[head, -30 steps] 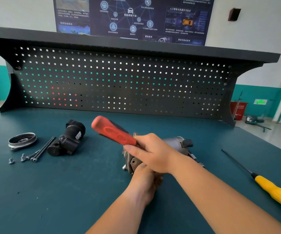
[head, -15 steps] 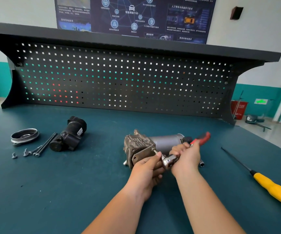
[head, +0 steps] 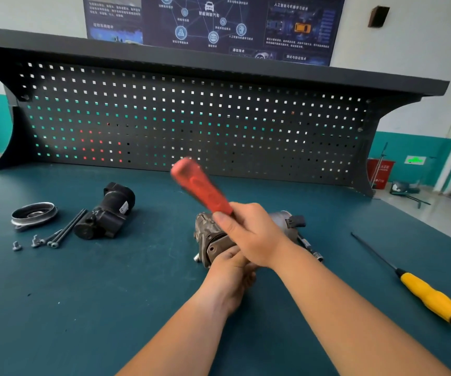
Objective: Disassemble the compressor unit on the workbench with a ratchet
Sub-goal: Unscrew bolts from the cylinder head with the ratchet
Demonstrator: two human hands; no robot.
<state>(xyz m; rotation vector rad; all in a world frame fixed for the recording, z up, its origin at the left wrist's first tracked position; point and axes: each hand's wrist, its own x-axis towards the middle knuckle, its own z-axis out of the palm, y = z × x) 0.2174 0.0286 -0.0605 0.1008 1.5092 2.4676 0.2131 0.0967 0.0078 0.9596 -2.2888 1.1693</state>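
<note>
Compressor unit [head: 205, 233] on workbench [head: 83, 294] — right hand [head: 251, 236] grips the ratchet [head: 202, 188]; left hand [head: 227, 279] touches its end, grip unclear.

left hand [head: 231, 272], right hand [head: 251, 234] bare; 2 forearms [head: 354, 308] bare.

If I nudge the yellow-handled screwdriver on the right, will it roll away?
Probably a little. The yellow-handled screwdriver has a rounded handle, so it could roll, though the workbench mat looks flat and matte, likely slowing it. Its long thin shaft looks stiff; it should pivot as one piece.
</note>
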